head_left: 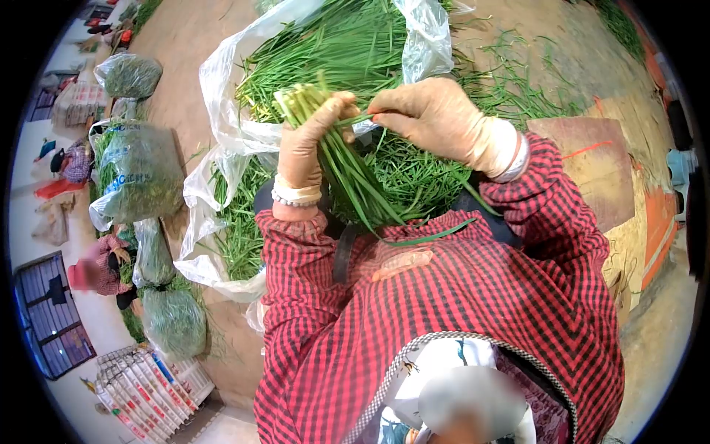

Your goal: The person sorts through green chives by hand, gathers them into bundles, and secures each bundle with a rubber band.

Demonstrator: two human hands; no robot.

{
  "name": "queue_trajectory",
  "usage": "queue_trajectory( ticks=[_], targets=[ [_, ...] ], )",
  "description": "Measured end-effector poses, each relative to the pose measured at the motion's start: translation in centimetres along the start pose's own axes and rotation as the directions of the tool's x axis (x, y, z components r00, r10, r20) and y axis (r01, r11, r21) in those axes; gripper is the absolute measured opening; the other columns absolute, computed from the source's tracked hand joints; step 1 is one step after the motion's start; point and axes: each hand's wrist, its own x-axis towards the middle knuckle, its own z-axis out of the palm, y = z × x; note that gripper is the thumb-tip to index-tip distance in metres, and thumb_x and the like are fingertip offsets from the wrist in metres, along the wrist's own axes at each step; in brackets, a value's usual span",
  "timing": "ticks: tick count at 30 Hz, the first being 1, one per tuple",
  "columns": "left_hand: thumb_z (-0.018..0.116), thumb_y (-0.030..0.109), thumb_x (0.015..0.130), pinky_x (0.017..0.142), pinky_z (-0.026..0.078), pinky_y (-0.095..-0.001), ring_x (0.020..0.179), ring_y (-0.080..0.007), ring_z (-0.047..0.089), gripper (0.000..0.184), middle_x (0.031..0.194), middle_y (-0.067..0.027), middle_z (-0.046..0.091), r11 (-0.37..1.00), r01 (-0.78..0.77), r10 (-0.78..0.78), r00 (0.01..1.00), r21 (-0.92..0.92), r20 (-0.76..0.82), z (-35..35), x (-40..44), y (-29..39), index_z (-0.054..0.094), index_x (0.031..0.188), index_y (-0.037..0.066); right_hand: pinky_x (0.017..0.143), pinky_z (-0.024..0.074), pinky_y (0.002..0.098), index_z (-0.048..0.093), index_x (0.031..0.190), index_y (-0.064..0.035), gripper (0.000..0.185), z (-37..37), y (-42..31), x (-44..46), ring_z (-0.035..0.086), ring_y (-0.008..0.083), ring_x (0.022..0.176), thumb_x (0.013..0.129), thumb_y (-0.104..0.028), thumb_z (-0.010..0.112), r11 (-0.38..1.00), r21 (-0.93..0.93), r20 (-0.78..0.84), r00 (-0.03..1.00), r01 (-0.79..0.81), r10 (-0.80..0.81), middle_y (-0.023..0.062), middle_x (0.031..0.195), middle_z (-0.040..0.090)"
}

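A bunch of garlic chives (344, 174) is gripped in my left hand (303, 144), its pale cut ends (299, 100) pointing up and its leaves hanging toward my lap. My right hand (436, 118) is closed in a pinch on a green chive leaf (359, 119) just right of the bunch. Both hands wear thin pale gloves. Beyond them lies a large heap of chives (333, 55) on clear plastic sheeting (222, 66). Loose trimmed leaves (414, 174) cover the space below my hands.
More leaves (518, 85) are scattered on the floor at the upper right, near a brown board (584, 166). Filled plastic bags (140, 174) line the left side. Another person (103, 266) sits there, close to stacked white crates (148, 388).
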Motion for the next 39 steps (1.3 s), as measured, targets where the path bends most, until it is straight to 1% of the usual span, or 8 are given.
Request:
queue_trajectory(
  ticks=[6,10,14,18,22,29,35,39],
  targets=[
    [0.076,0.012,0.079,0.064,0.047,-0.0208,0.072,-0.0083,0.060,0.041,0.090,-0.0030,0.068,0.965,0.163,-0.203,0.960,0.205,0.192,0.6,-0.2,0.2,0.063,0.117,0.001,0.060,0.0492,0.0279,0.069,0.102,-0.0045,0.018,-3.2,3.1,-1.7,0.063,0.0180,0.064,0.086,-0.012,0.068,0.996,0.086,-0.007,1.000,0.029,-0.028,0.0084,0.078,0.068],
    [0.072,0.014,0.080,0.059,0.044,-0.0214,0.063,-0.0105,0.055,0.040,0.080,-0.0043,0.063,0.953,0.127,-0.150,0.986,0.273,0.065,-1.1,-0.4,0.2,0.061,0.115,-0.003,0.065,0.0492,0.0263,0.071,0.103,-0.0051,0.018,-6.2,4.6,-3.0,0.059,0.0132,0.066,0.086,-0.010,0.068,0.824,0.338,0.078,0.886,-0.455,0.458,0.0022,0.080,0.068],
    [0.064,0.012,0.086,0.056,0.043,-0.0274,0.058,-0.0137,0.052,0.037,0.070,-0.0049,0.056,0.997,0.077,-0.079,0.993,0.028,0.091,-0.2,-0.2,0.7,0.055,0.117,-0.006,0.103,0.0395,0.0370,0.063,0.122,-0.0068,0.043,-6.9,6.1,-3.8,0.049,0.0257,0.124,0.085,-0.025,0.072,0.958,-0.287,0.128,0.991,-0.004,0.042,0.0180,0.126,0.059],
    [0.061,0.017,0.086,0.056,0.043,-0.0287,0.058,-0.0145,0.051,0.034,0.067,-0.0038,0.053,0.946,0.079,0.026,0.948,-0.313,0.317,5.2,0.4,1.2,0.056,0.114,-0.003,0.112,0.0280,0.0390,0.017,0.152,-0.0102,0.102,-3.1,3.2,-1.7,0.032,0.0266,0.138,0.077,-0.036,0.080,0.768,0.583,0.334,0.940,-0.264,0.069,0.0184,0.150,0.034],
    [0.063,0.015,0.086,0.060,0.047,-0.0270,0.064,-0.0132,0.052,0.030,0.070,-0.0041,0.054,0.961,-0.044,0.080,0.989,-0.272,0.121,11.8,1.3,3.3,0.058,0.110,-0.003,0.104,0.0351,0.0329,0.035,0.141,-0.0038,0.076,0.0,-2.4,-3.7,0.040,0.0172,0.126,0.081,-0.026,0.076,0.146,0.986,0.070,0.997,-0.074,0.032,0.0079,0.131,0.048],
    [0.062,0.033,0.092,0.093,0.047,-0.0350,0.102,-0.0189,0.062,0.052,0.115,-0.0137,0.064,0.979,-0.187,0.142,0.907,0.076,0.397,16.9,1.3,2.1,0.051,0.131,0.001,0.061,0.0539,0.0285,0.057,0.118,0.0016,0.044,-12.9,-3.9,-13.9,0.065,0.0152,0.063,0.078,-0.011,0.070,0.474,0.799,0.050,0.826,-0.370,0.561,0.0100,0.091,0.071],
    [0.058,0.025,0.096,0.075,0.051,-0.0260,0.078,-0.0133,0.063,0.036,0.097,-0.0100,0.069,0.929,0.166,-0.278,0.904,0.331,0.326,10.1,3.4,-6.2,0.058,0.122,0.000,0.058,0.0504,0.0254,0.054,0.125,-0.0041,0.047,-25.9,3.8,-26.8,0.058,0.0108,0.066,0.080,-0.011,0.065,0.447,0.596,-0.186,0.428,-0.667,0.885,0.0084,0.102,0.068],
    [0.061,0.024,0.094,0.062,0.045,-0.0213,0.070,-0.0097,0.058,0.029,0.086,-0.0034,0.068,0.766,0.367,-0.522,0.834,0.527,0.178,0.9,2.1,-17.3,0.062,0.112,0.002,0.079,0.0527,0.0367,0.045,0.136,-0.0064,0.060,-21.6,12.8,-28.9,0.065,0.0257,0.095,0.082,-0.022,0.068,0.346,-0.218,-0.446,0.408,-0.913,0.796,0.0139,0.111,0.066]
  ],
)
